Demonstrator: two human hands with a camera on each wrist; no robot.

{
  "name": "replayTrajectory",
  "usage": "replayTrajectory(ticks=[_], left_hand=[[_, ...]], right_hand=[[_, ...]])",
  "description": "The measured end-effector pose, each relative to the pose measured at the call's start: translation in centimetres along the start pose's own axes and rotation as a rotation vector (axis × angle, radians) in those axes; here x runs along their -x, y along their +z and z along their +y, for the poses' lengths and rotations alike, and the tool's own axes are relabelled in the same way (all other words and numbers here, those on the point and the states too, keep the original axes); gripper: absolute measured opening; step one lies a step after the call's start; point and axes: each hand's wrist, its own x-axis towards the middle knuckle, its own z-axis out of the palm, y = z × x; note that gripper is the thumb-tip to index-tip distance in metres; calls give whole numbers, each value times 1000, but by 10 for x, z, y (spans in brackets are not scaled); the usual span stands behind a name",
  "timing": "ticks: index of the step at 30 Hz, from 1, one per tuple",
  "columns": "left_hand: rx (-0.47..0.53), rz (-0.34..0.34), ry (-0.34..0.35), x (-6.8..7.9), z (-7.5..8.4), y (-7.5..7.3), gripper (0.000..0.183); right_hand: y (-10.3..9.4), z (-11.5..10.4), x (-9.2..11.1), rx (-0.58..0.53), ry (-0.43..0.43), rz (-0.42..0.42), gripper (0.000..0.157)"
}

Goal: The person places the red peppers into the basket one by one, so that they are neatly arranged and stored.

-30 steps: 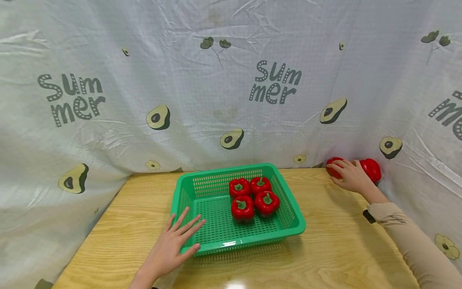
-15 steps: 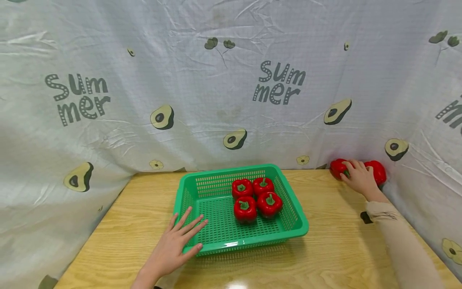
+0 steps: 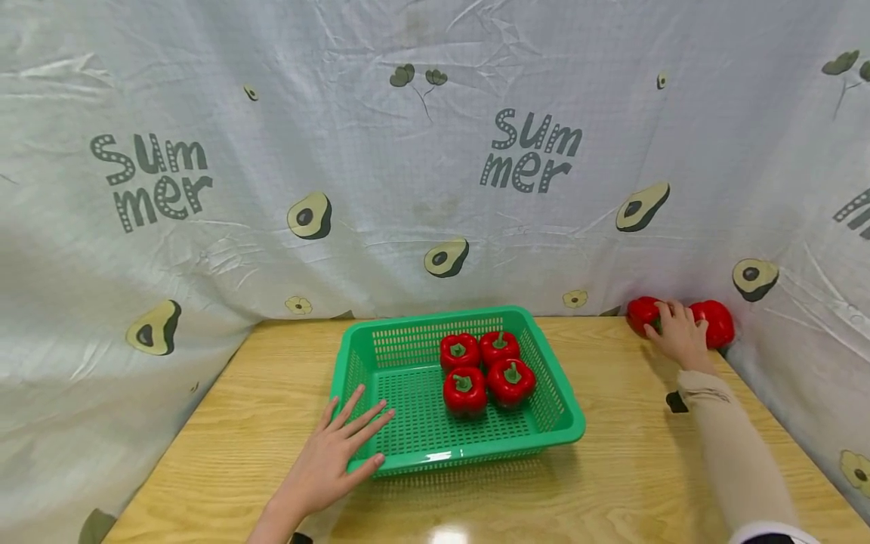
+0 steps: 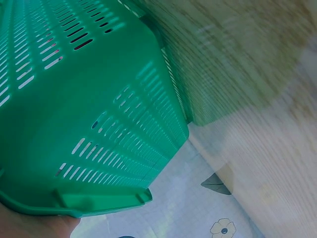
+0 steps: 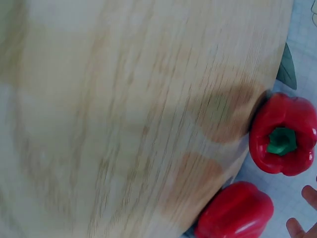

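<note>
A green plastic basket (image 3: 424,459) holds several red bell peppers (image 3: 465,393). My left hand (image 3: 322,461) lies spread over its near left corner; in the left wrist view a bit of that hand (image 4: 37,223) touches the rim. At the far right, my right hand (image 3: 682,336) is over two more red bell peppers. The left bell pepper (image 3: 637,313) turns its green stem outward; the right bell pepper (image 3: 717,323) is on its side. In the right wrist view, the fingertips (image 5: 295,228) show apart from both peppers, and the rest of the hand is out of frame.
A wooden table (image 3: 224,423) bears the basket. A pale printed cloth (image 3: 381,166) hangs behind the table and along both sides, close against the two far-right peppers. A dark band (image 3: 676,402) shows beside the right wrist.
My right hand has shifted slightly rightward off the left pepper, showing its green stem, and its forearm has swung inward. The left hand stays at the basket corner. The head view has turned slightly left.
</note>
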Motion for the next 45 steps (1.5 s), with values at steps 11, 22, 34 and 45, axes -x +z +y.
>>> replayTrajectory(ticks=[11,22,34,45], left_hand=[[-18,18,23,1,-1,2,63],[-17,18,24,0,0,2,64],[-14,12,20,-1,-1,0,62],[-8,9,16,0,0,-1,64]], right_hand=[[7,-3,-8,-50,107,-84,51],[8,-15,-8,-19,167,-113,50],[25,-15,-8,10,151,34,41],[27,-14,-3,93,24,79,47]])
